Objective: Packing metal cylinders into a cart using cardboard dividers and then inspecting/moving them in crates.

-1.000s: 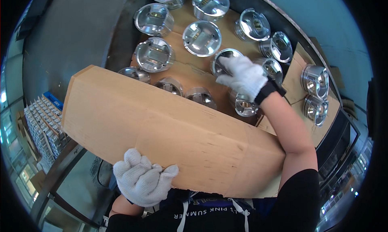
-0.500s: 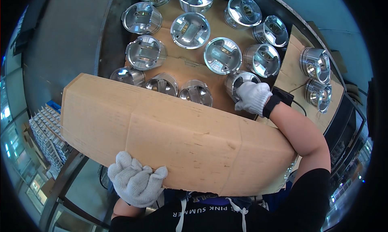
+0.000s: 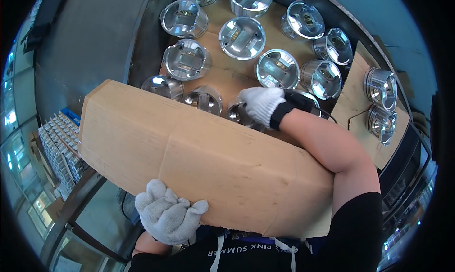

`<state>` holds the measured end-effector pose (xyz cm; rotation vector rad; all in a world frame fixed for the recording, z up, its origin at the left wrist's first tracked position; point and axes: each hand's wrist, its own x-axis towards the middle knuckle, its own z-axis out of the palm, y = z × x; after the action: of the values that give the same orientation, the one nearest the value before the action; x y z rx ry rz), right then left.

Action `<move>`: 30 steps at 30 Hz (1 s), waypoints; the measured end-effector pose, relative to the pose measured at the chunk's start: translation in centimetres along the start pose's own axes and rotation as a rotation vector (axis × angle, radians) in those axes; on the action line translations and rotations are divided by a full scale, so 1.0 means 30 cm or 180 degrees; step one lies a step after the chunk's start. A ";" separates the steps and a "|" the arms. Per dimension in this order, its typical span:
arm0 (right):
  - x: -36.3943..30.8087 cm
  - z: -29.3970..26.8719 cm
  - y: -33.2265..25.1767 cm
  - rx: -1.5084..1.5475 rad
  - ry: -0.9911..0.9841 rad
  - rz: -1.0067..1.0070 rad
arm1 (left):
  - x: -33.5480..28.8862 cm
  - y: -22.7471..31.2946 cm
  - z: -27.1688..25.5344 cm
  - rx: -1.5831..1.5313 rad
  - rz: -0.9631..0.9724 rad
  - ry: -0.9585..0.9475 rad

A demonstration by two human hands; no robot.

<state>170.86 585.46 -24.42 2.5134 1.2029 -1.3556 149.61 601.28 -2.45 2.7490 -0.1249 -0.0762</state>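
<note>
A long, creased sheet of brown cardboard (image 3: 213,163) slants across the front of the bench. My left hand (image 3: 168,213), in a pale knitted glove, is closed on its near edge. Beyond the far edge, my gloved right hand (image 3: 262,105) has its fingers on a shiny metal piston (image 3: 235,112), partly hidden by the glove and cardboard. Left of that piston sits another piston (image 3: 204,100), its lower part hidden by the cardboard. Right of my wrist, a further piston (image 3: 310,99) is mostly covered by a black device (image 3: 299,100).
Several pistons, such as one (image 3: 241,38) in the middle, stand on cardboard lining a dark tray. Two pistons (image 3: 380,106) lie on a cardboard piece at the right. A cable (image 3: 327,114) runs from the black device. A rack of small parts (image 3: 59,146) stands at the left.
My right hand has left the rightmost piston of the near row and moved left to the neighbouring one. The view has shifted slightly; my left hand stays on the cardboard.
</note>
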 end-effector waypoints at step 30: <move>-0.291 -0.437 0.080 0.1246 0.1049 -0.0498 | 0.168 -0.005 -0.006 0.0354 0.0360 0.0514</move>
<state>178.75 583.36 -10.74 3.0736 1.3218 -1.3611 154.64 600.98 -2.52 2.8384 -0.2466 0.1883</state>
